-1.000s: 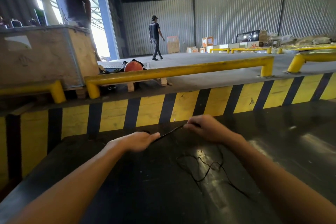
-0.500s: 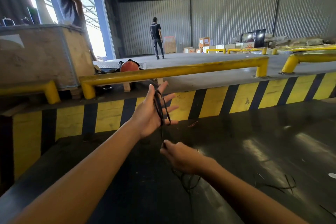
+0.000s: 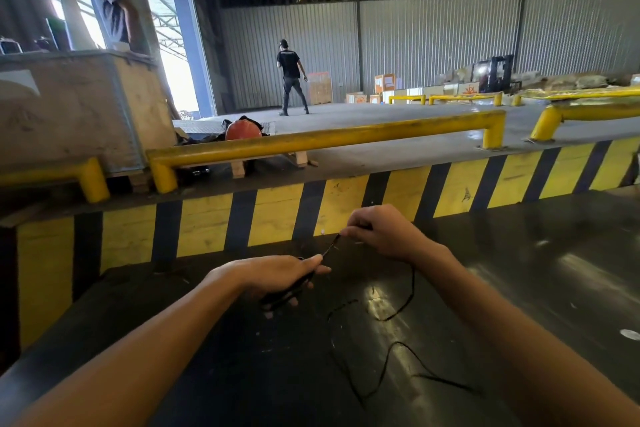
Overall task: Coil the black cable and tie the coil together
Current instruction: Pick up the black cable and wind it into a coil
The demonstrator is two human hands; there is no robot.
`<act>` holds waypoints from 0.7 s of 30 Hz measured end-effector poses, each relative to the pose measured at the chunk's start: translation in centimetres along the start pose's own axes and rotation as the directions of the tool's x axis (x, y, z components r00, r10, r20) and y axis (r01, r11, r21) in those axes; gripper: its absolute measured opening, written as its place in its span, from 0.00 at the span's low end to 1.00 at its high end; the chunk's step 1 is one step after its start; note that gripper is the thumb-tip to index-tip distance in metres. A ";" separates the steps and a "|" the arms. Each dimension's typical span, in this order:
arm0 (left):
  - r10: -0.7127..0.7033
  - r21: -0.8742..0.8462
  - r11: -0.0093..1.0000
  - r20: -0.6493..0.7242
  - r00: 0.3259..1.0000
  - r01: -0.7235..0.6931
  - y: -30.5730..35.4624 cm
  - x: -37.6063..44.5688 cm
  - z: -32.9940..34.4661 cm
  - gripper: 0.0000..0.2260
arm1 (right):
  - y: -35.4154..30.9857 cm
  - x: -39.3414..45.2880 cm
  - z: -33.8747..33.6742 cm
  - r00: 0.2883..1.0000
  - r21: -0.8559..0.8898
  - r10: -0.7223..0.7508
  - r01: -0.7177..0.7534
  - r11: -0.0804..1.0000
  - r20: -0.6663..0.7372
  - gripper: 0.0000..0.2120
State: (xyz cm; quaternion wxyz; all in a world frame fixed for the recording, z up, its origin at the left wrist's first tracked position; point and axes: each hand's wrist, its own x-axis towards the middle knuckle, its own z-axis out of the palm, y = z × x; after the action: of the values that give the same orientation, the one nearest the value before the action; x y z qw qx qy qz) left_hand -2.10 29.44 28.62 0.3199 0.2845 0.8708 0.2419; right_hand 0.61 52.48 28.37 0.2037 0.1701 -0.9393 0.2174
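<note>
- The dark, glossy table (image 3: 519, 288) carries the work; the loose run of the black cable (image 3: 388, 362) lies on it in slack curves toward five o'clock from the hands, untangled as far as can be told, with one strand rising to the right hand.
- The started coil (image 3: 289, 289) sits in the left hand (image 3: 273, 276), at about seven o'clock from the right hand; only a few turns seem gathered, so the winding looks early and the tying is not yet due.
- To do this step well, I judge each new turn should match the size of the turns already held and land flat beside them, with the right hand feeding light, even tension so no twist builds up.
- The slack on the table should be left free to trail in; a snag or knot in those curves would jerk the coil out of shape.
- Enough tail should be kept back at the end for wrapping around the bundle.
- Left hand: palm down, low over the table, fingers curled closed around the coil, thumb tip pressing on the strand where it leaves the hand.
- Right hand (image 3: 384, 232): raised at one o'clock from the left, knuckles up, fingertips pinched on the cable, pulling a short taut stretch between the two hands.
</note>
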 end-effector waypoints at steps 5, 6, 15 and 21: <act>0.368 -0.654 0.734 0.161 0.916 -0.180 1.8 -1.0 -0.1 0.20 | -0.5 -1.2 3.0 0.977 0.299 0.190 -0.153 0.942 -0.098 0.09; 0.424 -0.731 0.639 0.075 0.903 -0.239 2.4 -1.0 -0.4 0.20 | -1.1 -1.8 4.4 0.976 0.358 0.215 -0.192 0.914 -0.025 0.10; 0.215 -0.604 0.590 -0.522 0.825 -0.536 1.6 -0.9 -3.4 0.20 | -5.3 -5.9 8.8 0.911 0.279 -0.054 -0.068 0.958 0.408 0.09; 0.104 0.090 0.993 -0.354 0.929 -0.077 -2.1 -1.6 -3.1 0.20 | -3.8 -3.4 -0.5 0.989 0.053 -0.053 0.046 0.998 0.139 0.07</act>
State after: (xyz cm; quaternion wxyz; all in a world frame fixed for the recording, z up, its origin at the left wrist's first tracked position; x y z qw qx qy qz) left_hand -3.93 26.12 30.11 0.1334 0.2874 0.9088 0.2715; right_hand 5.19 50.30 28.53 0.1384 0.2131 -0.9411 0.2230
